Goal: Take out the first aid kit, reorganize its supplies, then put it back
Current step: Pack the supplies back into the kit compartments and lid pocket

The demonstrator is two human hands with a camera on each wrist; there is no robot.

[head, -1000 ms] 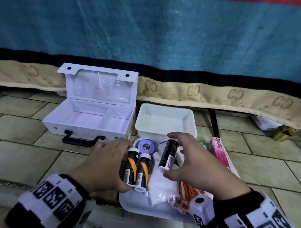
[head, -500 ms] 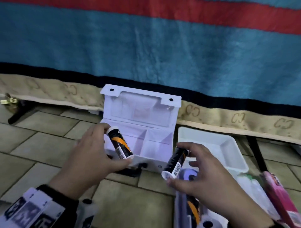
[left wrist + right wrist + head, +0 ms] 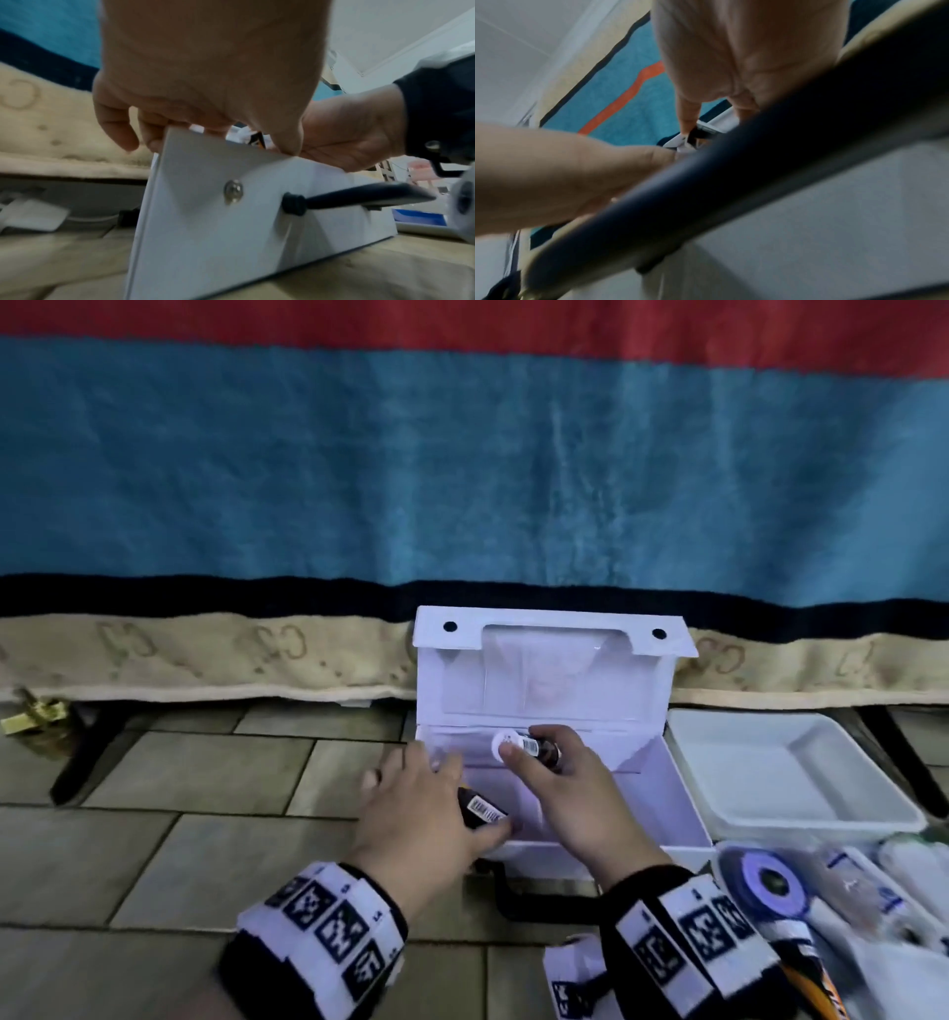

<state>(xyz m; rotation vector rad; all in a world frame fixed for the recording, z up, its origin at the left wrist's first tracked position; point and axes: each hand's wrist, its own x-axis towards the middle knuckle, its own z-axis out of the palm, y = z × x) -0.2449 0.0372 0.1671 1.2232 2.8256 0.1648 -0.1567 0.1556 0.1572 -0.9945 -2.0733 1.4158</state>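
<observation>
Head view: one white first aid kit (image 3: pixel 662 793) sits open on the tiled floor (image 3: pixel 205 778), lid upright against a striped blanket (image 3: pixel 462 480). Two dark tubes with white caps are in play: the left hand (image 3: pixel 416 819) grips one tube (image 3: pixel 480 809) over the near left of the kit, and the right hand (image 3: pixel 570 788) pinches a second tube (image 3: pixel 529 746) above the middle. One white tray (image 3: pixel 801 814) lies just right of the kit, with a tape roll (image 3: pixel 773 883) among blurred supplies nearer right. Bare floor lies open to the left. Left wrist view: the left hand (image 3: pixel 205 81) reaches over the kit's front wall (image 3: pixel 218 213), beside its black handle (image 3: pixel 359 196); the right hand (image 3: pixel 347 132) is alongside. Right wrist view: the black handle (image 3: pixel 757 162) crosses the frame, blurred; the right hand's fingers (image 3: pixel 687 113) touch the second tube (image 3: pixel 700 133).
</observation>
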